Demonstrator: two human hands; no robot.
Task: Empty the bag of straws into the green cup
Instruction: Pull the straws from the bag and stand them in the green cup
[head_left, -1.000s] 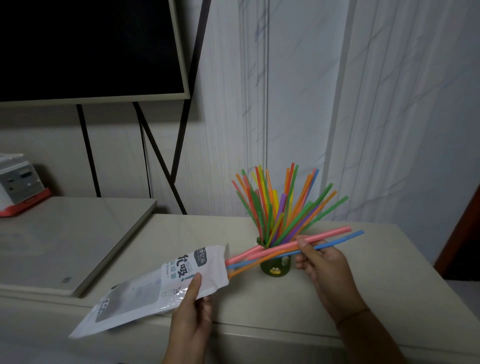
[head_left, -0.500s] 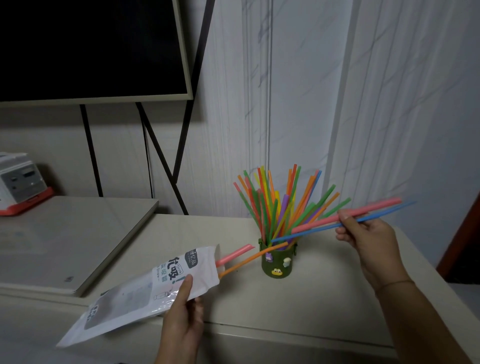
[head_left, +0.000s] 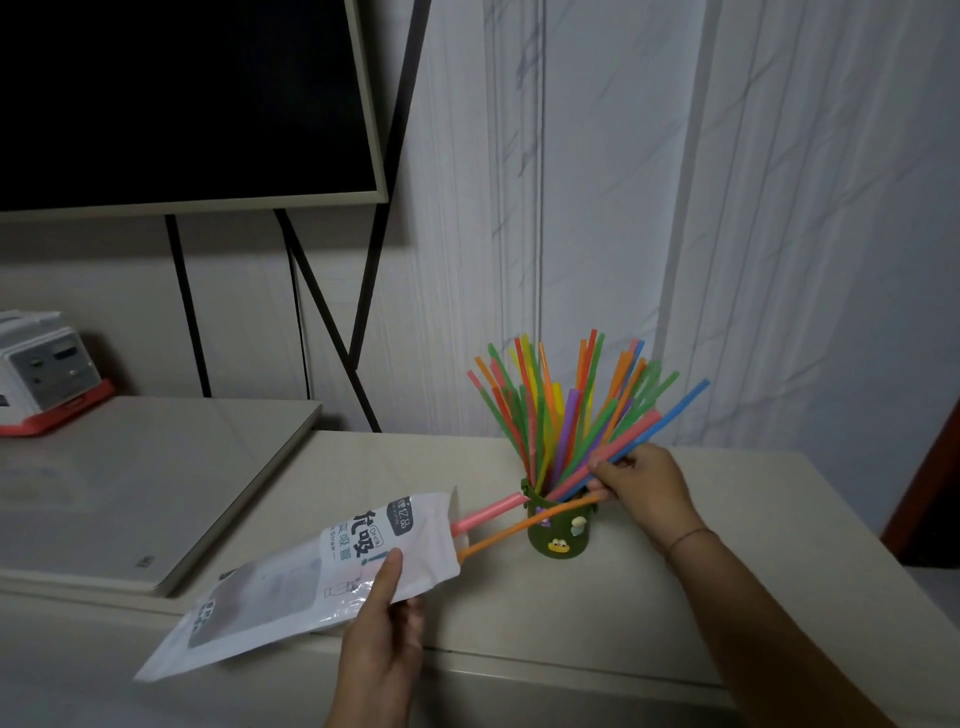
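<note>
1. Fingers (head_left: 605, 460) of the right hand (head_left: 647, 488) are pinched around a pink straw (head_left: 615, 453) and a blue straw (head_left: 670, 413), with the lower ends of both angled down into the cup (head_left: 558, 535).
2. Both held straws lean out toward 2 o'clock, and the blue one reaches farther than the pink.
3. Left hand (head_left: 382, 639) grips the bag (head_left: 311, 571) at its lower edge, thumb (head_left: 384, 574) pressed flat on the printed front.
4. That bag is white with a clear window and lies tilted, its open mouth pointing toward 2 o'clock at the cup and its sealed end hanging toward 8 o'clock past the table (head_left: 675, 597) edge.
5. Two straws stick out of the bag's mouth: a second pink one (head_left: 488, 512) and an orange one (head_left: 519, 527).
6. That second pink straw stops just beside the cup's left rim.
7. The orange one crosses in front of the cup and ends close to the right hand; whether the fingers touch it, I cannot tell.
8. Green and decorated with small stickers, the cup stands upright on the table at 3 o'clock from the bag's mouth.
9. A fan of straws (head_left: 561, 405) in many colours fills the cup, spreading from 11 o'clock to 2 o'clock.
10. At 9 o'clock from the cup lies a flat pale slab (head_left: 145, 493), and a dark screen (head_left: 171, 93) on a black stand hangs above it.
11. A white and red device (head_left: 44, 369) sits at the far left.
</note>
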